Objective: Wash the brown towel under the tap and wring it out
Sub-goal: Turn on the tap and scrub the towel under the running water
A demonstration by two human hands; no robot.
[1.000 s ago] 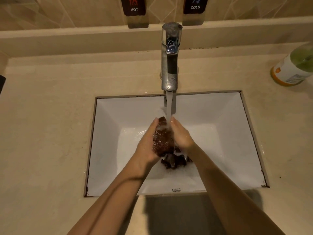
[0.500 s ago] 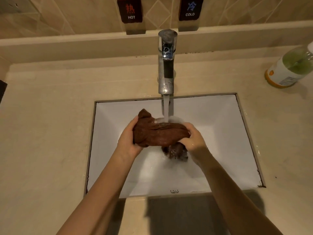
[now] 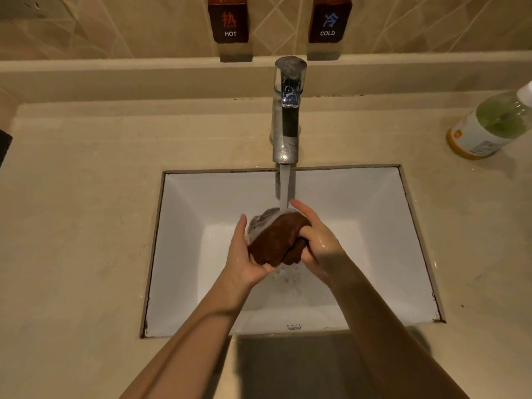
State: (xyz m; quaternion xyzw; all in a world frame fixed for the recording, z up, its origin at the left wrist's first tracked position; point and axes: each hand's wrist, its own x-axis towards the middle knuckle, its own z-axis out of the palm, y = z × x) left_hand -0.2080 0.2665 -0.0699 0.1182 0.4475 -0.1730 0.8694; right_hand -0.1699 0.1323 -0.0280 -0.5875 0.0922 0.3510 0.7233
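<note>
Near edge first: both forearms are reaching in over the sink [image 3: 374, 226] from the tabletop [image 3: 86, 226]. Left grip [image 3: 247, 254] is cupping the brown towel [image 3: 276, 240] from below and from the left, fingers running up its side, thumb tucking round the near edge. Right grip [image 3: 319, 246] is clamping on from the right, thumb digging into the cloth, fingers wrapping over the far side. So both are closed on the towel, which is bunched into a lump between them, above the basin's middle w/ nothing of it resting on the bottom.

Just beyond, the water stream [image 3: 286, 185] is landing on the lump's far top & foaming white there. The tap [image 3: 288, 119] is running, lever not being touched.

Step in hand, imo: the wash/rinse part, w/ squeezing under the flow. Wringing isn't started yet. Next move prob. calls for turning the lump so the dry-looking near side gets soaked, then pulling it clear of the flow & twisting the ends opposite ways.

Far right, a bottle [image 3: 489, 125] is standing on the tabletop. HOT label [image 3: 229, 21] & COLD label [image 3: 328, 21] are on the wall.
</note>
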